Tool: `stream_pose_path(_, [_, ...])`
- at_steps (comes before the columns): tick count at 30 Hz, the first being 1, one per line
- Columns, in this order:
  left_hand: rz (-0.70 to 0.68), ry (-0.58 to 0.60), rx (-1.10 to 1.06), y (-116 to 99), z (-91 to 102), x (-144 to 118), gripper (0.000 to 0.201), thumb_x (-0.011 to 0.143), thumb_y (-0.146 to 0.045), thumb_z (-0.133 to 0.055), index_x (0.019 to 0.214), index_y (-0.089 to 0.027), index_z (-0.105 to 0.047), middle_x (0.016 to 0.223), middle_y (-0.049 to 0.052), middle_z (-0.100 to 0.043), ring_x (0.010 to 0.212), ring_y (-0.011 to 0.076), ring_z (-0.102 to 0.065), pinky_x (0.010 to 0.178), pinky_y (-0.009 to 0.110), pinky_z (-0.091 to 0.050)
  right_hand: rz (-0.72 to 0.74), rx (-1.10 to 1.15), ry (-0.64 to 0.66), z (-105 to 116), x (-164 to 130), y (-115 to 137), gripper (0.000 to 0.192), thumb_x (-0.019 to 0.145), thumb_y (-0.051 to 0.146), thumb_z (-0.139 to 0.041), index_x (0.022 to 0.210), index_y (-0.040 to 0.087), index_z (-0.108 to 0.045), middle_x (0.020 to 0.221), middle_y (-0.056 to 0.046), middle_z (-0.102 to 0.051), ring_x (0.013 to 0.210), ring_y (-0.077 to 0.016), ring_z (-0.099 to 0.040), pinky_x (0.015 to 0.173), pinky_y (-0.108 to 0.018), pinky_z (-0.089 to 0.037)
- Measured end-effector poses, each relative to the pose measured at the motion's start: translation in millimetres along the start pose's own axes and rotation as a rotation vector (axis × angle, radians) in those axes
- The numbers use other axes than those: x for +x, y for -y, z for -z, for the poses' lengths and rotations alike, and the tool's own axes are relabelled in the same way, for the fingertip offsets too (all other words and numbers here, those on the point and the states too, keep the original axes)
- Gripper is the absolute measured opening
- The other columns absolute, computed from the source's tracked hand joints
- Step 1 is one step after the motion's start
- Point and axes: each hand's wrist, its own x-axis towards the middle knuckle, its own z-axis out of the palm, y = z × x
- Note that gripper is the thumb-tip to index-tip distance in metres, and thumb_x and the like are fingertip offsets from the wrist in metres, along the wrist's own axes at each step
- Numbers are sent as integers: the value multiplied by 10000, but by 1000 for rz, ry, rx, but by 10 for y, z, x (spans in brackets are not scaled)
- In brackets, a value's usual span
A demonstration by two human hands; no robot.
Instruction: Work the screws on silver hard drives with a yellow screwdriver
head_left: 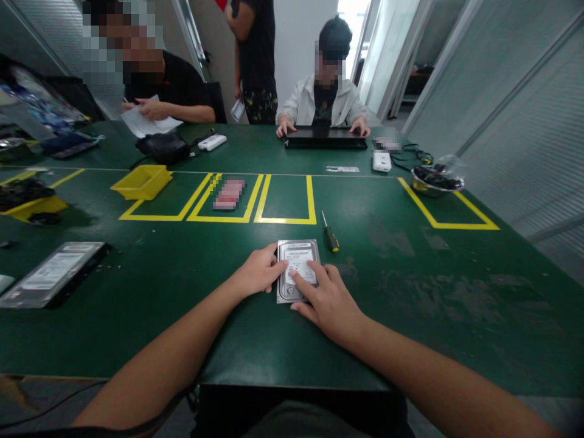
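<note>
A silver hard drive point(298, 249) with a white label lies on the green table point(255, 353) in front of me. Its left edge is gripped by my left hand point(258, 271), the thumb over the label and the other fingers curled at the side. My right hand point(333, 304) holds it from the right, two fingers pressed on the label and the thumb by the near edge. Part of the label is hidden under my fingers. Just beyond the drive's right corner lies a screwdriver point(331, 237) with a black and yellow handle.
Left on the table are a larger drive-like unit point(61, 271) and a filled yellow bin point(34, 210). Farther back stand another yellow bin point(142, 182), yellow tape outlines point(285, 220) and a bowl of dark parts point(435, 182). Across sits a person holding a black panel point(326, 139); others are nearby.
</note>
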Motion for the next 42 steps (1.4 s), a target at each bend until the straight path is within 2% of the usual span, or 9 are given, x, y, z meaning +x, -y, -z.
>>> stream_pose_path(2, [-56,-66,120,9,13,11,439,910,-415,-522,1273,-172,-575,652,19,-670,429,169,-596,436,243,-400,-2,-1,1,13,-3,15,590,897,520,-575,1400,213,-556,1381,-231,-500,1151,-348,-455,992,-484,-404])
stream_pose_path(5, [-147,-230,379,30,25,26,403,910,-443,-525,1176,-162,-640,699,55,-677,598,217,-635,567,282,-415,3,-13,9,33,-4,45,590,908,514,-561,1408,201,-543,1380,-236,-501,1170,-352,-451,997,-482,-398])
stream_pose_path(8, [-154,-291,511,64,21,38,423,932,-462,-484,1195,-163,-626,768,68,-684,699,240,-642,621,294,-408,1,-21,14,51,-5,80,592,908,504,-567,1408,188,-541,1370,-243,-507,1176,-350,-449,1007,-479,-389])
stream_pose_path(15, [-226,-266,515,130,24,56,554,954,-483,-448,1389,-143,-497,920,93,-685,855,261,-628,752,327,-436,-55,39,30,82,-15,130,563,917,485,-549,1410,213,-534,1393,-218,-482,1154,-345,-448,1002,-476,-386])
stream_pose_path(19, [-263,-245,514,121,35,51,538,953,-486,-448,1373,-156,-518,918,98,-677,878,269,-620,809,344,-441,-81,72,43,103,-28,149,563,904,452,-571,1421,238,-514,1420,-199,-458,1150,-345,-443,982,-493,-390])
stream_pose_path(29, [-251,-248,501,72,48,37,545,950,-488,-446,1374,-153,-515,912,101,-673,876,273,-610,818,355,-440,-91,114,43,171,-21,142,579,896,450,-576,1435,252,-496,1426,-187,-436,1164,-347,-430,965,-499,-382])
stream_pose_path(34, [-239,-250,484,43,61,29,536,947,-486,-458,1376,-169,-518,915,89,-674,870,262,-607,824,347,-436,-73,123,58,214,14,108,589,887,463,-591,1429,254,-499,1410,-189,-440,1161,-349,-435,959,-494,-387])
stream_pose_path(42, [-242,-231,479,22,86,35,586,958,-515,-431,1406,-142,-489,1003,122,-673,919,277,-602,850,372,-435,17,101,113,319,75,-30,631,890,510,-580,1451,240,-478,1399,-195,-458,1091,-333,-475,954,-495,-406])
